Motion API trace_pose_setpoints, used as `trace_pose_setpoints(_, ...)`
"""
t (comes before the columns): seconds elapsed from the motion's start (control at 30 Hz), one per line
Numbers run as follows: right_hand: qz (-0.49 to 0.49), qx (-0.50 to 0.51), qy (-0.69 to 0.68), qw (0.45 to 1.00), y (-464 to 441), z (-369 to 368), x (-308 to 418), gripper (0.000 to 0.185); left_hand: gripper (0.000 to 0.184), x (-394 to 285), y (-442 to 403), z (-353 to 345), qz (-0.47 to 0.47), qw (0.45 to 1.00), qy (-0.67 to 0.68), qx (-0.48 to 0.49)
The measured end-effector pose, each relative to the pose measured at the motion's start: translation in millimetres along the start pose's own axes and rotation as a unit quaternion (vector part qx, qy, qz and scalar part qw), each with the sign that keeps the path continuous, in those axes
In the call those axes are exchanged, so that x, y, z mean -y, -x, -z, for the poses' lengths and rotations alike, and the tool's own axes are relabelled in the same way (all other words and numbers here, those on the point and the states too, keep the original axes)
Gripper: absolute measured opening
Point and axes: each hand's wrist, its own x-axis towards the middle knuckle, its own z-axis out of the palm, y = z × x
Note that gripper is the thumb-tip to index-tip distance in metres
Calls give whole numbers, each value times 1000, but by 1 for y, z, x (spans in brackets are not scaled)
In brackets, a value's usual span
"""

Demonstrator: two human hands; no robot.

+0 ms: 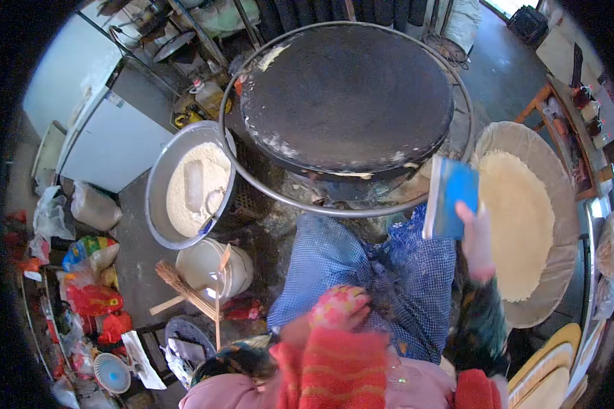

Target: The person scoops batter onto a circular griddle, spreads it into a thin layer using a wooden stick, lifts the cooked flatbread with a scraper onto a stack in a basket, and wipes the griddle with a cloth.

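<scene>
My right hand [476, 232] grips a flat blue pad with a pale edge [454, 198], holding it near the right front of a large round black griddle [348, 95]. My left hand [348, 313] is closed in front of my lap, around a pink flower-patterned cloth [334, 305]; its fingers are partly hidden. Pale scraps cling to the griddle's rim. Just right of the pad, a broad round stack of thin pale flatbreads [515, 232] lies on a cloth-lined basket [559, 273].
A metal ring [280, 196] surrounds the griddle. On the left stand a metal basin [155, 204] of pale flour or batter with a scoop, and a white bucket [242, 273] with a straw brush [184, 290] and wooden sticks across it. Bagged goods line the far left.
</scene>
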Motion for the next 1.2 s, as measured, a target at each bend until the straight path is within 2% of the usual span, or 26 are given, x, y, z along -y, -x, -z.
trace_pose_setpoints(0.03,-79,-92,106,987,-16,8,2,59,25,-3,7,-2,-2,999,27,-29)
trace_pose_setpoints(0.07,-152,-178,208,950,-31,15,1,49,19,-5,15,0,-2,997,51,-60)
trace_pose_setpoints(0.1,-166,-169,219,947,-64,21,-23,49,19,19,22,15,10,996,66,-66)
trace_pose_setpoints(0.17,-168,-157,200,952,-103,39,-49,39,18,48,42,53,109,989,56,-86)
trace_pose_setpoints(0.2,-148,-144,186,961,-127,22,-56,39,19,70,52,74,156,980,69,-106)
trace_pose_setpoints(0.27,-142,-135,291,937,-131,1,-65,35,25,94,66,124,155,971,8,-184)
trace_pose_setpoints(0.3,-147,-129,297,935,-130,-5,-67,35,27,97,56,160,95,962,-120,-228)
trace_pose_setpoints(0.37,-114,-105,324,933,-132,-21,-76,32,35,139,52,194,133,926,-177,-306)
trace_pose_setpoints(0.43,-106,-119,348,924,-139,-36,-92,32,43,170,46,227,184,902,-219,-322)
trace_pose_setpoints(0.53,-103,-118,356,921,-135,-78,-89,31,55,199,18,257,172,896,-296,-282)
trace_pose_setpoints(0.7,-81,-106,435,890,-140,-124,-105,28,59,217,-22,255,162,901,-300,-267)
trace_pose_setpoints(0.77,-104,-123,453,877,-137,-146,-97,28,59,227,-28,249,149,894,-293,-305)
trace_pose_setpoints(0.8,-96,-118,486,860,-137,-149,-98,29,60,237,-24,251,157,890,-304,-302)
trace_pose_setpoints(0.83,-93,-114,552,821,-140,-146,-104,30,60,248,-20,249,154,881,-318,-315)
trace_pose_setpoints(0.9,-109,-104,509,847,-138,-147,-104,31,64,261,-13,255,157,877,-380,-249)
trace_pose_setpoints(0.97,-143,-115,534,825,-136,-152,-94,33,61,266,-12,253,113,888,-389,-219)
trace_pose_setpoints(1.03,-142,-121,523,832,-134,-146,-95,34,55,258,-18,251,75,922,-379,-17)
trace_pose_setpoints(1.13,-144,-134,526,827,-130,-128,-93,34,56,229,-29,194,-26,931,-325,-166)
trace_pose_setpoints(1.17,-131,-138,518,834,-128,-125,-93,34,54,199,-37,181,54,921,-367,-123)
trace_pose_setpoints(1.2,-129,-147,527,827,-126,-129,-84,33,52,188,-42,154,48,920,-339,-191)
